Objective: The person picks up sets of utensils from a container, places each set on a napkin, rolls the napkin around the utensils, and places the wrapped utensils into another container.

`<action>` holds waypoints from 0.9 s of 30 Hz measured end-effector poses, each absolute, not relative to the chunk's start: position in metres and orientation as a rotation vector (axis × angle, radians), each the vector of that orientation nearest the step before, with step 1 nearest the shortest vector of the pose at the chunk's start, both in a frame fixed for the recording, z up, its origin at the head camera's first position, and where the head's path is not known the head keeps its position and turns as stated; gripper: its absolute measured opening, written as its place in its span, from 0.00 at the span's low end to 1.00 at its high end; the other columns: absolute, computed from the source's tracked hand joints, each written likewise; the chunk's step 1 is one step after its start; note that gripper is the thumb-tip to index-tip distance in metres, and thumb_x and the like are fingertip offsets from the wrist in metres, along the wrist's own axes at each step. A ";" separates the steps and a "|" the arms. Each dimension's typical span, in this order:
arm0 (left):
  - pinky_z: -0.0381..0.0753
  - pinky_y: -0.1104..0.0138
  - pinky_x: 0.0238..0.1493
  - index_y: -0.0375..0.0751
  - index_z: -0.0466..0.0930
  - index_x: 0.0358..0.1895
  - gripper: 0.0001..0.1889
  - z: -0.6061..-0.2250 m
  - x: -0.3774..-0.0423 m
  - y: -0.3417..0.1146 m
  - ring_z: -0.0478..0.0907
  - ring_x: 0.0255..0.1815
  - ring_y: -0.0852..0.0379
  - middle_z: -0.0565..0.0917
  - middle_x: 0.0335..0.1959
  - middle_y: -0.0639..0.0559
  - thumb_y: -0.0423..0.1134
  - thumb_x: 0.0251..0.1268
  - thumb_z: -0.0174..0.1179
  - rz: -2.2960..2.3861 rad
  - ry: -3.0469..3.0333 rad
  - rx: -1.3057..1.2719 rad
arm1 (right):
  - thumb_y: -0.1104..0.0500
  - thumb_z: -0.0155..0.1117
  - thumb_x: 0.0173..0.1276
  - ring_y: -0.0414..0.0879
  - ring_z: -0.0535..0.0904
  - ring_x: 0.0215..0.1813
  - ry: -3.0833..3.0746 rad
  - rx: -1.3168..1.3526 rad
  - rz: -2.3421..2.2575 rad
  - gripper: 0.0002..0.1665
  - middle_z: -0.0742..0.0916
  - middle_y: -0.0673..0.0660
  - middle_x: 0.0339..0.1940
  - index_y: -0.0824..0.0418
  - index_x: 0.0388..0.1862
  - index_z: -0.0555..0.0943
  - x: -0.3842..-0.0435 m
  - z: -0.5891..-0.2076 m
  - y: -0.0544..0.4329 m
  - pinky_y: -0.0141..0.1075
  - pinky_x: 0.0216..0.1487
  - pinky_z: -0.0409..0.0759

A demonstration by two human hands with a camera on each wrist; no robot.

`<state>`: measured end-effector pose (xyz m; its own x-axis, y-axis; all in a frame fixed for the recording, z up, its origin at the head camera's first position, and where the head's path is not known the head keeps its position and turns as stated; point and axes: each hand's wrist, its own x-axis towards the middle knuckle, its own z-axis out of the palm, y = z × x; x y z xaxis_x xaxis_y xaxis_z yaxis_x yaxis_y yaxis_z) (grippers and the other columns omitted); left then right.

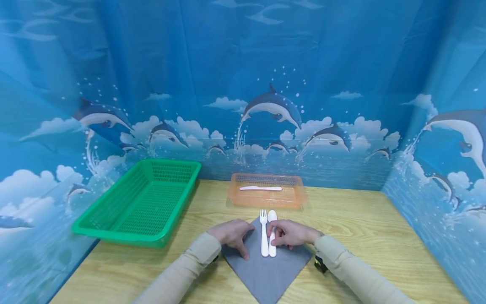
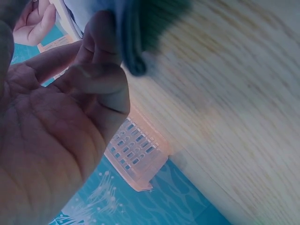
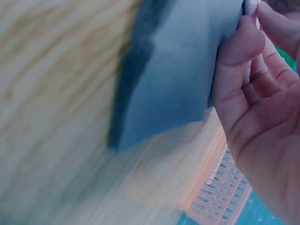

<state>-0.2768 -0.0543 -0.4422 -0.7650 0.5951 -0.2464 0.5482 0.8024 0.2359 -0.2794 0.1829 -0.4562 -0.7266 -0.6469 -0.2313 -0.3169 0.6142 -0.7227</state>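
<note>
A grey cloth napkin (image 1: 267, 274) lies turned cornerwise on the table, with a white fork (image 1: 264, 236) and a white spoon (image 1: 272, 216) side by side on it, heads pointing away. My right hand (image 1: 294, 233) pinches the spoon's handle between thumb and fingers; part of the handle is hidden behind them. On the napkin's left side rests my left hand (image 1: 234, 236), thumb spread from the fingers, left of the fork. The left wrist view shows its bent fingers (image 2: 105, 86) at the cloth's edge. In the right wrist view, the napkin (image 3: 173, 70) hangs over beside the right hand's fingers.
Behind the napkin stands an orange basket (image 1: 265, 203) holding a white knife (image 1: 260, 188). A large green basket (image 1: 167, 236) is at the left of the wooden table (image 1: 364, 236). Blue curtains with dolphins (image 1: 228, 50) close off the back and sides.
</note>
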 end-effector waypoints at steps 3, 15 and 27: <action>0.71 0.71 0.27 0.47 0.77 0.54 0.38 -0.442 -0.277 -0.054 0.69 0.24 0.65 0.73 0.23 0.61 0.52 0.34 0.82 0.217 2.681 0.866 | 0.57 0.63 0.71 0.41 0.71 0.16 2.364 -0.757 -0.949 0.07 0.80 0.51 0.21 0.52 0.45 0.76 -0.279 -0.457 0.183 0.31 0.16 0.71; 0.71 0.72 0.29 0.45 0.77 0.54 0.37 -0.442 -0.275 -0.055 0.70 0.25 0.65 0.75 0.25 0.60 0.51 0.36 0.81 0.233 2.666 0.886 | 0.58 0.50 0.79 0.42 0.72 0.18 2.407 -0.687 -1.065 0.06 0.81 0.54 0.22 0.57 0.41 0.74 -0.282 -0.462 0.185 0.36 0.17 0.78; 0.70 0.72 0.24 0.46 0.78 0.61 0.34 -0.445 -0.280 -0.059 0.69 0.22 0.66 0.75 0.23 0.60 0.57 0.51 0.73 0.414 2.646 0.896 | 0.57 0.53 0.77 0.39 0.73 0.18 2.531 -0.731 -1.031 0.09 0.82 0.53 0.21 0.58 0.37 0.78 -0.288 -0.458 0.184 0.33 0.18 0.76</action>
<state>-0.2801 -0.0589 -0.4449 -0.7538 0.6253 -0.2020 0.5335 0.7619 0.3673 -0.2885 0.1839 -0.4578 -0.8212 -0.5632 -0.0919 -0.3387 0.6107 -0.7157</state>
